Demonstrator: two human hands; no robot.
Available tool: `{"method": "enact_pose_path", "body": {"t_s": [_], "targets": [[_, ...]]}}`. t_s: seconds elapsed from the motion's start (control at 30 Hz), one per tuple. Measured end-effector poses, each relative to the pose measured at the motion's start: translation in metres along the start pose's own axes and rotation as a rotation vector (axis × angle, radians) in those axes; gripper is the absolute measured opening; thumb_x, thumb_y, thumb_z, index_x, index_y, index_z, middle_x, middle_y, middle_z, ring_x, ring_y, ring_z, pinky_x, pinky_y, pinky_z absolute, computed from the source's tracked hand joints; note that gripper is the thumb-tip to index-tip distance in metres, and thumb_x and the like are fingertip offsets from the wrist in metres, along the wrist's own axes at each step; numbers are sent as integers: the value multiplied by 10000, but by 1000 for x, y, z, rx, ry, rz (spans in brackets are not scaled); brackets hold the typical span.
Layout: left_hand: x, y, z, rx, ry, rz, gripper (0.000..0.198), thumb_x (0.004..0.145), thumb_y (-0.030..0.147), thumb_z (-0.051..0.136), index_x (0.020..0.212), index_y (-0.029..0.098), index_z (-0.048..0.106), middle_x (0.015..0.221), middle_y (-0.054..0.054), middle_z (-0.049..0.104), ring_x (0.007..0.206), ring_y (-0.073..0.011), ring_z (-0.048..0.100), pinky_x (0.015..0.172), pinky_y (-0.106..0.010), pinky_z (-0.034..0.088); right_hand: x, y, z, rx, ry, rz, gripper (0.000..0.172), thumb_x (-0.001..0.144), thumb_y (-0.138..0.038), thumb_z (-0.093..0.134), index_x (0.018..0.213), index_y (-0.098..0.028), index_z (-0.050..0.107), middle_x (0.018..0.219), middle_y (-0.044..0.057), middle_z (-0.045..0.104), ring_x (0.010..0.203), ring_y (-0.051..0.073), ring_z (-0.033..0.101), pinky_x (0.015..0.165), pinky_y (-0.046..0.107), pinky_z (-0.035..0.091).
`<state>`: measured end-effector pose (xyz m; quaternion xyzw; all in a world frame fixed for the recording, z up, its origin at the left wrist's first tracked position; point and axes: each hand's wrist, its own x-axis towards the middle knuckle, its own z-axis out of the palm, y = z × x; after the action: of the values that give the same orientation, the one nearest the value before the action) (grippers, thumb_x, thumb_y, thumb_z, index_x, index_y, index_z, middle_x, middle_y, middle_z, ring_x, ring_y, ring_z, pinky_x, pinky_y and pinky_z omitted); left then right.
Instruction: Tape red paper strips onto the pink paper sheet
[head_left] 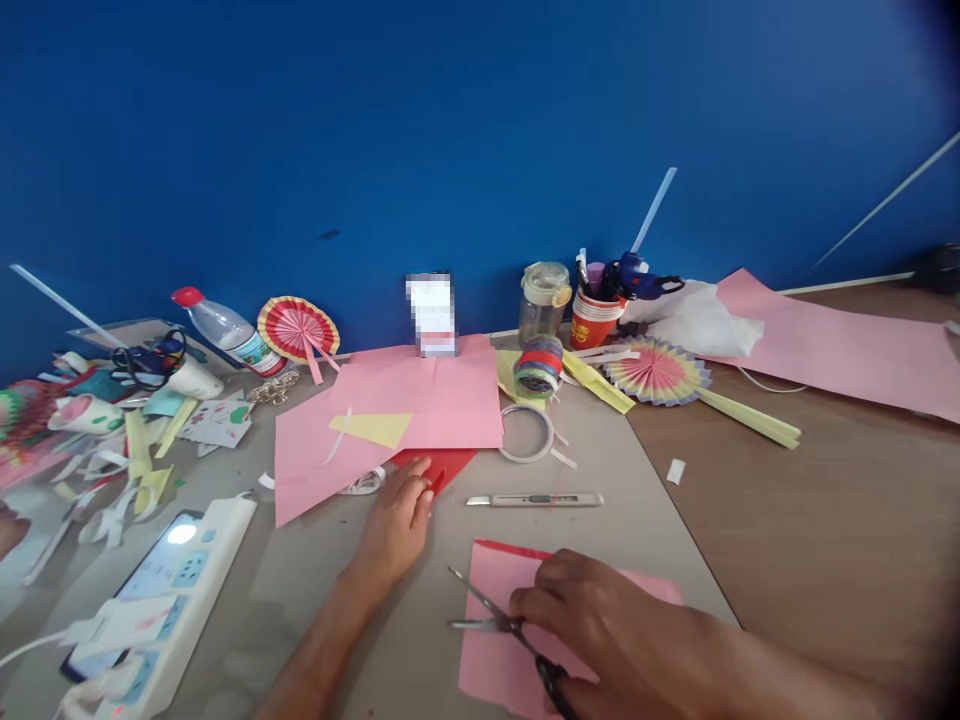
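Evidently the paper work on this table is only partway along, judging by how things lie. Take the craft knife (pixel 536 500) as the middle of a clock face. At six o'clock lies a pink piece of paper (pixel 491 665), red showing along its far edge; I can't tell whether that belongs to a second sheet underneath. Over it rests the person's right hand (pixel 600 610), fingers wrapped around the scissors (pixel 514 627), whose blades stand parted, their tips pointing to nine and reaching past the paper's side. Whether any paper sits between the blades, I can't make out.

Between nine and ten, a red sheet (pixel 456 464) peeps out from under large pink sheets (pixel 457 405). The left hand (pixel 397 515) has its fingers on that red sheet; pinching or merely touching, I can't say.

As for what is done, two pleated fans look complete: a red-and-yellow fan (pixel 298 328) toward ten, and a multicoloured fan (pixel 652 372) toward two. What seems left is more folding and trimming, since the large pink sheets at eleven carry no pleats and neither does the smaller piece below the scissors. At twelve, a ring of tape (pixel 547 440) lies flat, held by neither hand.
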<state>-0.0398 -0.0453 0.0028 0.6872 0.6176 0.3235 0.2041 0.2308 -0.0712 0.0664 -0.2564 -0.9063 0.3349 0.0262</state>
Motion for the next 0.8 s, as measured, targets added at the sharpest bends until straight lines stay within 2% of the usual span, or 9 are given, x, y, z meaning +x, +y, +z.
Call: {"method": "enact_pose_path", "body": {"t_s": [0.1, 0.23, 0.43, 0.57, 0.7, 0.8], "targets": [[-5, 5, -6, -129, 49, -82, 131, 832, 284, 528, 829, 214, 638, 1095, -89, 677, 1055, -252, 605, 923, -405, 453, -3, -1, 8, -136, 58, -27, 342, 746, -243, 567, 1080, -179, 600, 918, 81, 646, 842, 229, 565, 780, 332, 408], [0, 10, -13, -344, 139, -215, 211, 850, 363, 522, 894, 190, 635, 986, -89, 700, 905, -227, 663, 777, -337, 511, 18, 9, 13, -227, 84, -107, 260, 740, -247, 551, 985, -174, 595, 855, 71, 644, 778, 212, 542, 732, 334, 394], [6, 5, -24, -628, 295, -347, 259, 810, 421, 576, 841, 164, 589, 904, -78, 692, 813, -210, 672, 755, -345, 508, 60, 38, -3, -331, 102, -445, 258, 759, -239, 530, 1007, -179, 570, 841, 57, 642, 825, 207, 539, 763, 337, 378], [1, 4, -23, -746, 280, -392, 259, 773, 413, 633, 817, 160, 592, 875, -65, 682, 803, -203, 661, 751, -337, 500, 57, 40, -6, -336, 53, -553, 292, 732, -242, 541, 1016, -179, 565, 834, 57, 637, 817, 211, 537, 760, 341, 382], [3, 15, -17, -821, 218, -417, 258, 757, 405, 656, 810, 156, 616, 857, -55, 668, 803, -199, 647, 762, -339, 496, 50, 37, 4, -276, 0, -598, 326, 692, -209, 547, 1017, -188, 570, 859, 57, 634, 831, 209, 544, 773, 332, 395], [8, 23, -12, -853, 169, -422, 250, 745, 394, 669, 810, 156, 628, 861, -54, 663, 795, -195, 634, 765, -341, 493, 54, 36, 6, -195, 14, -610, 383, 688, -202, 544, 1070, -179, 569, 876, 69, 643, 852, 218, 559, 801, 346, 408]]}}
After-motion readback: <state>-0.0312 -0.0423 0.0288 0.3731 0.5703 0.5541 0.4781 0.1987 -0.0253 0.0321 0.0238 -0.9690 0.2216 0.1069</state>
